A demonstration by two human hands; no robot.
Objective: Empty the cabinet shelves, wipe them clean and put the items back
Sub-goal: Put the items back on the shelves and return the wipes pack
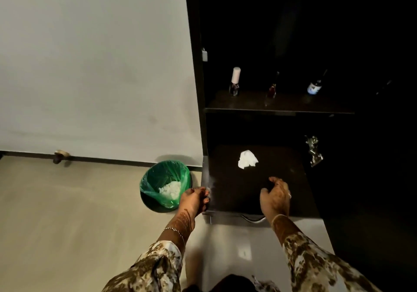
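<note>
The right hand [276,198] lies loosely curled, empty, on the dark cabinet shelf [282,178]; the left hand [195,198] is cupped at its left edge, contents unclear. A crumpled white tissue [247,159] sits mid-shelf. Swept dust may miss the green-lined bin [149,178].

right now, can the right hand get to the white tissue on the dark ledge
Probably yes: the right hand is over the same dark ledge, the crumpled tissue lies just beyond it, and nothing stands between them.
</note>
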